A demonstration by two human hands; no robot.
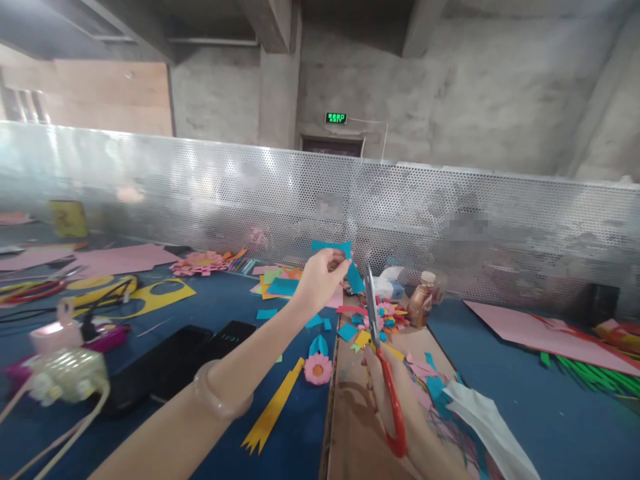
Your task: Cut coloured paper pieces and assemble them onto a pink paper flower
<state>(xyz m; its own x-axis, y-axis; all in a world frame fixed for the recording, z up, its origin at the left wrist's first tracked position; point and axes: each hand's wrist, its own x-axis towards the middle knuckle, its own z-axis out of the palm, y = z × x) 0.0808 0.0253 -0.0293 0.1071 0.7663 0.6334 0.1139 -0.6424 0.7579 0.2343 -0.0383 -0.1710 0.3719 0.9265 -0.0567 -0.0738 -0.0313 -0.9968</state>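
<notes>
Blue paper (355, 277) is pinched in my left hand (327, 270), raised over the middle of the table. To its right, my right hand (383, 373) holds red-handled scissors (394, 400), their blades pointing up and apart from the paper. Below the hands lie a pink paper flower (318, 369) with blue paper leaves (319, 346) above it and a yellow fringed strip (275, 407). Small blue and yellow scraps are scattered near the scissors.
Black phones (155, 360) and a coiled white cable (70, 373) lie at left. A brown bottle (421, 300) stands behind the scissors. White tissue (493, 427), pink sheets (545, 333) and green strips (590, 373) are at right. A perforated metal divider (225, 193) runs behind.
</notes>
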